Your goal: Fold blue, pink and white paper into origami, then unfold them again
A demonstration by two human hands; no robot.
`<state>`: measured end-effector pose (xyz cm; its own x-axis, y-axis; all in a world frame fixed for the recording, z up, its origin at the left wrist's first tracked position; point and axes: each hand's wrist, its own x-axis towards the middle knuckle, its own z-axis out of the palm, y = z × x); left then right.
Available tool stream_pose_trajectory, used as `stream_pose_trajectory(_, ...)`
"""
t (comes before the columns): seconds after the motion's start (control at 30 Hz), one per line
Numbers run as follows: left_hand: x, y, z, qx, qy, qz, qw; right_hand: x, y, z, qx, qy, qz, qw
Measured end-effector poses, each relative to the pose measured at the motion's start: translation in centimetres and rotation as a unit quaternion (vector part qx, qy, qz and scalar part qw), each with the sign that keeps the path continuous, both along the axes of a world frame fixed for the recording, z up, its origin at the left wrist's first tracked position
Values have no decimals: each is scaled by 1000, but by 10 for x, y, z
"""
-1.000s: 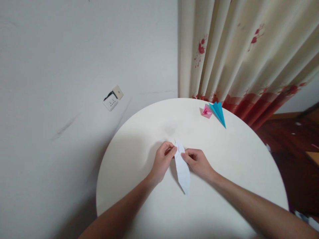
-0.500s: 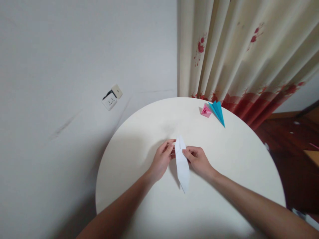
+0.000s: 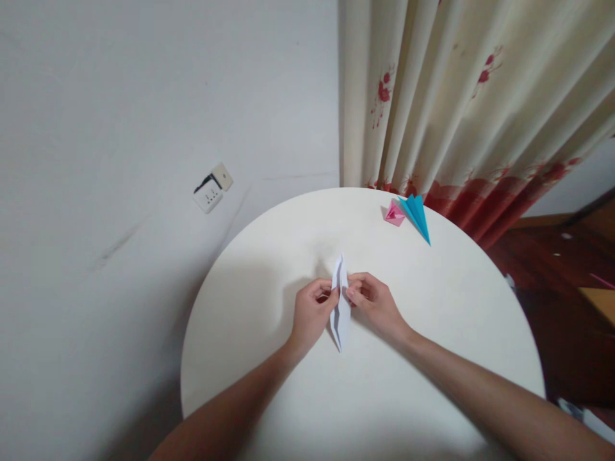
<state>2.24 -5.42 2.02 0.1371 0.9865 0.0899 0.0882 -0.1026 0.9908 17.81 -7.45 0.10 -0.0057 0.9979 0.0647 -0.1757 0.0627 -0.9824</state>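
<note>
A narrow white folded paper piece (image 3: 340,307) is pinched from both sides, in the grip of the left hand (image 3: 312,315) and right hand (image 3: 375,303), above the round white table (image 3: 456,320).

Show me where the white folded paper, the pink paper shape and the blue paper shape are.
white folded paper (image 3: 340,314), head view, on its lower half below the fingers
pink paper shape (image 3: 394,214), head view, on its middle
blue paper shape (image 3: 417,214), head view, on its wide upper part
</note>
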Motion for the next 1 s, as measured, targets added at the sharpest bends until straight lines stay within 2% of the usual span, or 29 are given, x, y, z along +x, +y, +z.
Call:
stream_pose_trajectory(0.13,0,-4,-1,20,7,5,1000,-2,-4,9,-4,13,19,1000)
stream_pose_trajectory(0.37,5,-11,3,48,28,-2,998,-5,-5,14,6,40,-34,999)
stream_pose_trajectory(0.5,5,-11,3,44,17,12,999,-4,-4,10,-22,33,6,999)
stream_pose_trajectory(0.57,5,-9,2,31,-8,3,999,-2,-3,8,-43,38,22,998)
stream_pose_trajectory(0.77,4,-2,1,-8,-57,-30,998,8,3,15,-83,90,-4,993)
stream_pose_trajectory(0.83,4,-2,2,-49,-80,-62,994,10,4,18,-87,103,3,991)
stream_pose_trajectory(0.93,3,-3,4,-135,-130,-140,972,10,4,19,-80,102,14,992)
stream_pose_trajectory(1.0,3,-4,4,-159,-150,-154,964,10,4,18,-70,87,10,994)
